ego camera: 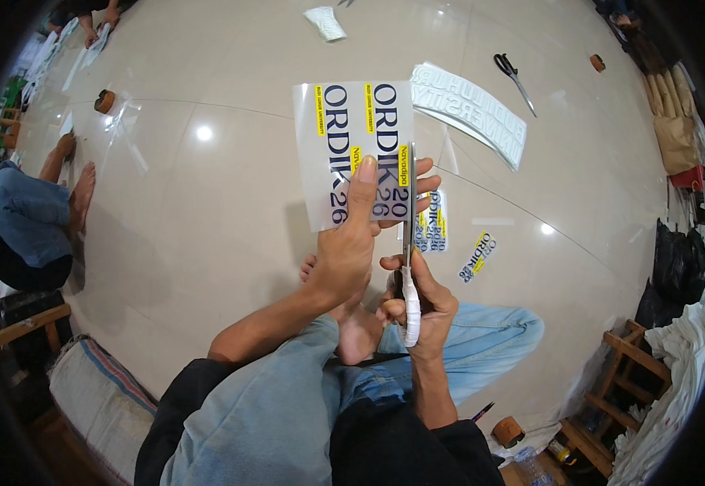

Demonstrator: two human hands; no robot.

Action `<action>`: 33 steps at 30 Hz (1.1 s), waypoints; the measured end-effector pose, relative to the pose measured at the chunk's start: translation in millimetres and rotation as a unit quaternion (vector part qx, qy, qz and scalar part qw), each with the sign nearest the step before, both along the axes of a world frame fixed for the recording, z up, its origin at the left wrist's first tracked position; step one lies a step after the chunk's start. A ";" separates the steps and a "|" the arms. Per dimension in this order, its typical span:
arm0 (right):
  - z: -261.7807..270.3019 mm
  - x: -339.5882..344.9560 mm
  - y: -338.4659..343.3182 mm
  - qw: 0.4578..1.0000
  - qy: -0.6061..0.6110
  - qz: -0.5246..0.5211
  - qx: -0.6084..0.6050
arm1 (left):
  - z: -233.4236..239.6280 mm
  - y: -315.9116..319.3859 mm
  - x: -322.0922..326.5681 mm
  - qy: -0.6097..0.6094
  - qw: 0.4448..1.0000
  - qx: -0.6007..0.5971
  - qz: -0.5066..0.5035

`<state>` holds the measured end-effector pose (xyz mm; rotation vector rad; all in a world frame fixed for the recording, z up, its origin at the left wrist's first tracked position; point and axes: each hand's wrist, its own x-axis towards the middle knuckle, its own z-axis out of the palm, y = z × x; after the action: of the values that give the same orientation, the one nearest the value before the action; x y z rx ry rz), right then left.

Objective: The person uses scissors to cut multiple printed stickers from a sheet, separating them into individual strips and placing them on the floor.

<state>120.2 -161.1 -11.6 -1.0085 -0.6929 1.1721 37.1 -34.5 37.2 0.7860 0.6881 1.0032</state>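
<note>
My left hand [352,243] grips a translucent printed film sheet [305,152], thumb on top and fingers beneath. Two repeats of dark lettering with yellow bars run down the sheet. My right hand [428,304] holds scissors [412,316] whose handle is wrapped in white tape. Their blades lie along the sheet's right edge, beside the lettering; whether they are parted is hard to tell. Below the blades on the floor rests a stack of cut printed film pieces [436,225], partly hidden by the scissors. A separate cut piece [477,257] lies to its right.
Curved white lettered sheets [474,112] are stacked ahead, near black-handled scissors [513,79]. A white bundle [325,24] lies farther off. Brown tape rolls [104,101] and film strips [492,222] dot the tiled floor. Another person [30,212] sits at left. Wooden racks [632,352] stand at right.
</note>
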 end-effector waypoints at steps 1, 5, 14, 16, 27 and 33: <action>1.0 0.2 1.2 1.000 0.001 -0.005 0.001 | -0.1 -0.9 -0.2 0.001 1.000 0.000 -0.004; 1.4 3.6 10.1 0.999 -0.019 -0.017 0.033 | 4.5 -7.0 0.8 0.009 1.000 -0.010 -0.025; -2.3 4.9 7.6 0.998 -0.044 -0.007 0.037 | -4.0 -10.3 -3.3 0.006 0.999 -0.017 -0.051; -0.8 4.5 10.1 0.998 -0.048 -0.019 0.041 | -4.0 -11.5 -3.0 0.011 0.999 -0.015 -0.050; 5.8 8.2 12.0 0.999 -0.005 -0.034 -0.013 | -5.8 -16.7 -5.7 0.008 0.996 0.000 -0.092; 4.4 11.9 17.3 0.997 -0.032 -0.068 0.010 | -16.9 -22.8 -4.4 0.013 0.993 -0.032 -0.109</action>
<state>132.0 -143.8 -7.2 -1.0626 -0.6747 1.0172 32.7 -57.3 20.3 0.8005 0.6393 0.7694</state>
